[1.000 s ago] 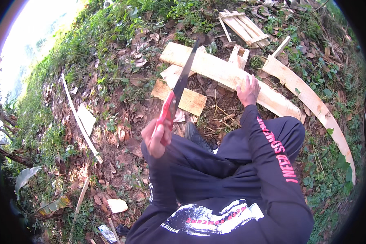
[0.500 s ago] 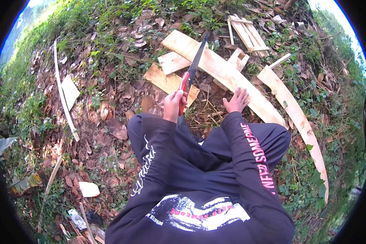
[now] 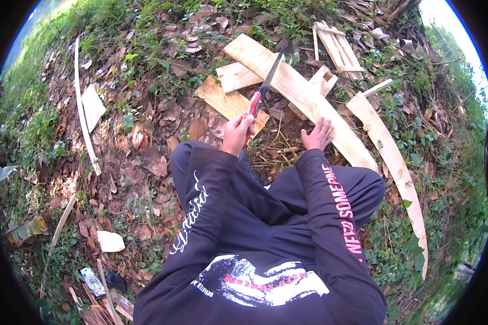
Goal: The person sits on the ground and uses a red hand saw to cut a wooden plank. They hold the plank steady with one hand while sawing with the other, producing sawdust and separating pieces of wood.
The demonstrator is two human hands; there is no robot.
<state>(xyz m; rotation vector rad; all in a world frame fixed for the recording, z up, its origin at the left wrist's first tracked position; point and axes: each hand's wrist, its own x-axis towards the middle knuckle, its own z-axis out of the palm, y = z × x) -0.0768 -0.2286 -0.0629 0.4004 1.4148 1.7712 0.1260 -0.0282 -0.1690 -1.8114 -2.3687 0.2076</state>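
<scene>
My left hand (image 3: 238, 134) is wrapped round the red handle of a handsaw (image 3: 270, 75). The dark blade points away from me and lies across the far part of a long pale wooden board (image 3: 295, 86). That board runs diagonally from far left to near right, its near end by my right knee. My right hand (image 3: 319, 135) rests flat on the board's near half, fingers spread. Beneath the board's far end, a short pale plank (image 3: 237, 77) sticks out to the left. A browner plank (image 3: 220, 100) lies on the ground beside the saw handle.
A slatted wooden piece (image 3: 339, 50) lies far right. Nearer, a long curved slab (image 3: 393, 151) stretches along my right side. On the left are a thin strip (image 3: 80, 108) and a flat offcut (image 3: 93, 108). Wood scraps (image 3: 95, 314) lie near left, among leaves and weeds.
The whole view has shifted slightly. The saw in my left hand now leans a little more to the right, still across the board. My right hand stays on the board.
</scene>
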